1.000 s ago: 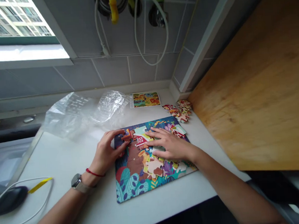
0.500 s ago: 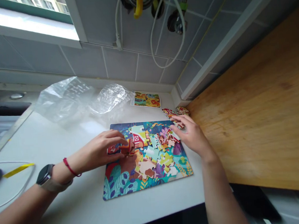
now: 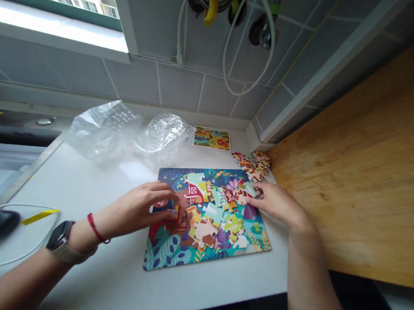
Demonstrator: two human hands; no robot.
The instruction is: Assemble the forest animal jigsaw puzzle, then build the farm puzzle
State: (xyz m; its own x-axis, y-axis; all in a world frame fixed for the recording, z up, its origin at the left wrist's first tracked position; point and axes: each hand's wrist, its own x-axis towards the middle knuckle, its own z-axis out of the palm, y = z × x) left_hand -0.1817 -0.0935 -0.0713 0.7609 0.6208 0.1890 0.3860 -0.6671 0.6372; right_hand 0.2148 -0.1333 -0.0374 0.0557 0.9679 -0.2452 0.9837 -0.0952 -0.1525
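A white counter [image 3: 131, 286] carries puzzle board [image 3: 167, 252], pieces [image 3: 261, 161], card [image 3: 211, 139], plastic [image 3: 103, 132].

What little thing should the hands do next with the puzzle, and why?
Maybe the left hand should pinch the reddish piece at its fingertips and lift it away. That piece seems to lie on top of the puzzle board, covering part of its picture, and other loose pieces sit piled on the counter beyond the board's far right corner.

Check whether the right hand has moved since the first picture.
Yes: rightward, judged against the wooden panel. The right hand was over the puzzle and is now at its right edge, nearer that panel.
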